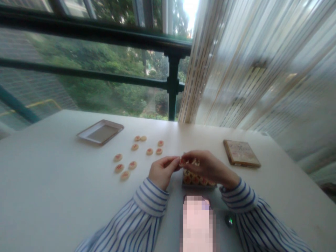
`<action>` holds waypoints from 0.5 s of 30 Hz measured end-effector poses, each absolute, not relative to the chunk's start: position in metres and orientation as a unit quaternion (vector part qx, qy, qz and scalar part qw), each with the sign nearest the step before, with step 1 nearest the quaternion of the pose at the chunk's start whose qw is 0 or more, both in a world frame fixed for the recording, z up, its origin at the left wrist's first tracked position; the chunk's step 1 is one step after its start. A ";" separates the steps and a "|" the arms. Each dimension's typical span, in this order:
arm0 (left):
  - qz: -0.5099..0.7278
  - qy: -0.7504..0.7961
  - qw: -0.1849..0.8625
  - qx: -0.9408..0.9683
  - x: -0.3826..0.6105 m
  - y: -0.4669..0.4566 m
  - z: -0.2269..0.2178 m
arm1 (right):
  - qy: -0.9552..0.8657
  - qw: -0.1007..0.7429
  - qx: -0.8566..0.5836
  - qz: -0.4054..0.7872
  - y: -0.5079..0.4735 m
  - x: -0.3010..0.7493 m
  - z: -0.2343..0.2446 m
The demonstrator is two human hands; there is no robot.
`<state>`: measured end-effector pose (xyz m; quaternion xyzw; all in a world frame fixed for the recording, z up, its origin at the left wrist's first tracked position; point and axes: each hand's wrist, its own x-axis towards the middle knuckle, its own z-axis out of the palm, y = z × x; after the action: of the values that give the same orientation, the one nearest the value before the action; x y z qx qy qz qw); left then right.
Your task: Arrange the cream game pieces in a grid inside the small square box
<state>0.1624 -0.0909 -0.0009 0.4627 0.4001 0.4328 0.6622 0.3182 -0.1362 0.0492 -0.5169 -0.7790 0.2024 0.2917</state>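
My left hand (162, 170) and my right hand (207, 166) meet above a small box (197, 180) full of round wooden game pieces with red marks. The fingertips of both hands pinch together around one piece at about the box's top left corner. The right hand arches over the box and hides most of it. Several loose round pieces (132, 165) lie scattered on the white table (52, 182) to the left of my hands. Both arms wear blue-striped white sleeves.
A shallow brown lid or tray (101, 132) lies at the back left. A flat wooden box (241, 153) sits at the right. A blurred object (198, 224) and a small dark device (230, 220) lie near me. A railing, window and curtain stand behind the table.
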 end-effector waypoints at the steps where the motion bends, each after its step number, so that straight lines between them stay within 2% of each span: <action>1: 0.430 0.403 0.661 0.463 0.162 -0.091 -0.001 | -0.781 0.286 -0.520 0.195 -0.136 0.318 0.049; 15: 0.418 0.405 0.646 0.493 0.164 -0.092 -0.004 | -0.800 0.208 -0.542 0.149 -0.136 0.322 0.049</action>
<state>0.1639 -0.0916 -0.0040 0.4934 0.4051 0.4183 0.6462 0.3218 -0.1361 0.0492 -0.5422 -0.8002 0.1490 0.2084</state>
